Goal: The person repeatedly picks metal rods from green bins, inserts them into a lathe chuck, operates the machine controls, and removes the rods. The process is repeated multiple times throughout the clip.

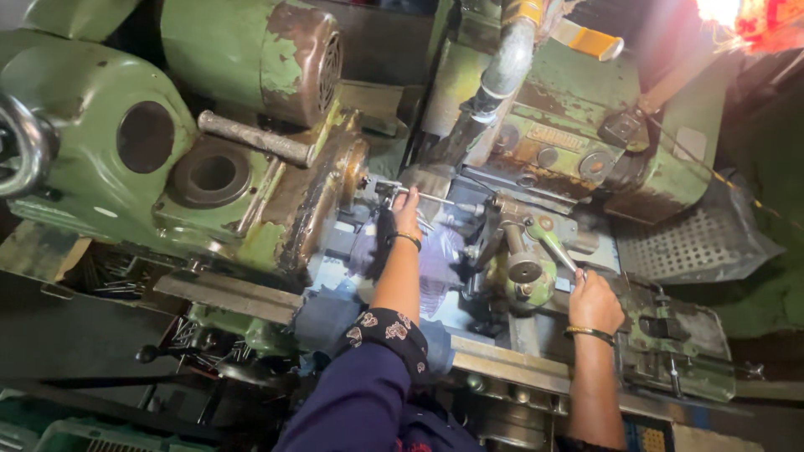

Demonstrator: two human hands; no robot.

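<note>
— What's the left hand (407, 209) doing?

— It reaches into the middle of the old green lathe (100, 142), fingers pinched shut around a thin metal rod (435, 199). The rod lies level, running from the chuck end (356, 172) on the left toward the pointed centre of the tailstock (523, 243) on the right. A dark bangle (409, 238) sits on that wrist, and the navy sleeve (360, 393) with its patterned cuff is pushed up the forearm.

— And the right hand (593, 301)?

— Its grip is closed on the tip of the tailstock's green lever (554, 244), which slants down from the hub toward the hand. There's a bangle (589, 332) on that wrist too.

— Anything else around?

— A rusty bar handle (255, 138) sticks out across the headstock, whose paint is flaking. A grey coolant hose (502, 71) drops in from above. Behind the tailstock sits a perforated metal sheet (695, 243), and loose thin rods (109, 272) are heaped in a tray at lower left, below the headstock.
</note>
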